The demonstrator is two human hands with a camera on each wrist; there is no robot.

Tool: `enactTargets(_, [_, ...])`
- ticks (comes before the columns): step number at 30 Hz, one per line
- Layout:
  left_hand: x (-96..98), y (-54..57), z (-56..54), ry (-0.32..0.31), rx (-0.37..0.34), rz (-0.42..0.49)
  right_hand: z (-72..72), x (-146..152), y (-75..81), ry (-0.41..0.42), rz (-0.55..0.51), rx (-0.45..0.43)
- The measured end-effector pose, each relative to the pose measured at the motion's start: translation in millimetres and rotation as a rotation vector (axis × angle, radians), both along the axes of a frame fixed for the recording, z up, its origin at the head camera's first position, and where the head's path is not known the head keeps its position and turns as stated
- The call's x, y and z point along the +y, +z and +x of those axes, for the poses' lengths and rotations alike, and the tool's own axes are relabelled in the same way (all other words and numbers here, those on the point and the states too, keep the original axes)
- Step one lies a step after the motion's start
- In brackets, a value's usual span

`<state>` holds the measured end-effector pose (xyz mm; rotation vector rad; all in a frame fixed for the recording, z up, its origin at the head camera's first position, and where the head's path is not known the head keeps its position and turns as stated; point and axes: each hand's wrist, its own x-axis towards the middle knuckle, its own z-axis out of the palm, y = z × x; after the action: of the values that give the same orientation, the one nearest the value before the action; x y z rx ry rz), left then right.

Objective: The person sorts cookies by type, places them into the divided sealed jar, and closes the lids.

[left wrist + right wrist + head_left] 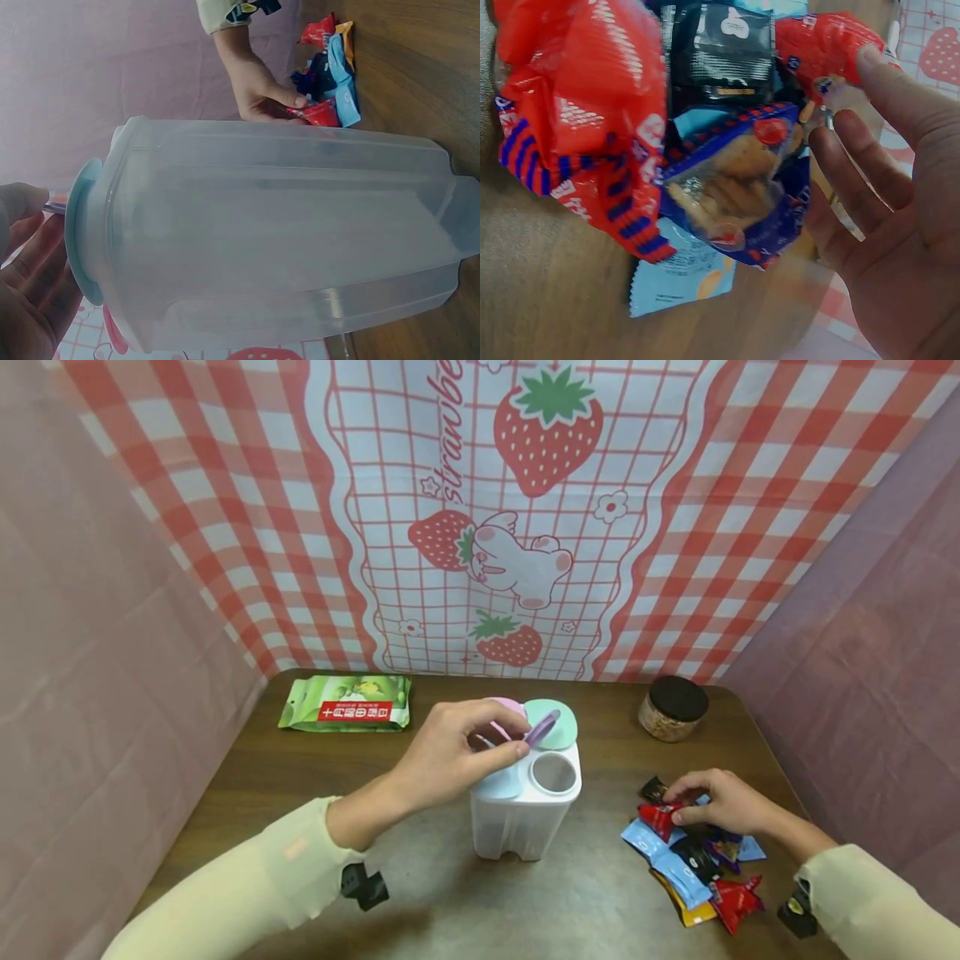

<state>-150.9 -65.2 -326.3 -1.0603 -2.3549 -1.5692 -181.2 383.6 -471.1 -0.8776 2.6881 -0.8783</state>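
Note:
With thumb and fingers, my left hand [442,747] pinches a purple lid [543,727], tilted up over a translucent white storage container [521,831]. Below that lid is a bare round opening [553,774] in the container's top. A mint lid [566,718], a pink lid and a light blue lid [501,787] cover other openings; the left hand partly hides the pink one. At the right, my right hand [723,806] pinches a red snack packet [829,45] at the far side of a pile. Its thumb lies on the wrapper.
Beside the right hand lie several small packets: light blue [682,872], black [696,857], yellow [697,912] and another red one [737,900]. A black-lidded jar [672,708] stands at the back right. The green bag [348,702] lies at the back left. Cloth walls enclose the table [600,893].

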Motion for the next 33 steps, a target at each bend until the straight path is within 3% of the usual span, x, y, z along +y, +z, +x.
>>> enactTargets(9, [-0.5,-1.0,-0.1,-0.008,-0.001,-0.001,2.0,-2,-0.6,-0.03,0.022,-0.019])
enactTargets(16, [-2.2,-1.6,-0.6,-0.002,-0.004,-0.01,-2.5,-8,20.2,-0.046,0.01,0.025])
enactTargets(21, [-2.7,-0.8,0.0,-0.005,-0.003,-0.002,-4.9,-22,45.4,-0.048,-0.068,0.117])
enactTargets(27, [-2.5,0.1,1.4,-0.005,0.001,0.007,-5.1,-47,88.6,-0.057,-0.141,0.208])
enactTargets(33, [-2.0,0.6,1.0,-0.004,0.007,0.014,1.4,-75,131.9,0.052,-0.262,0.247])
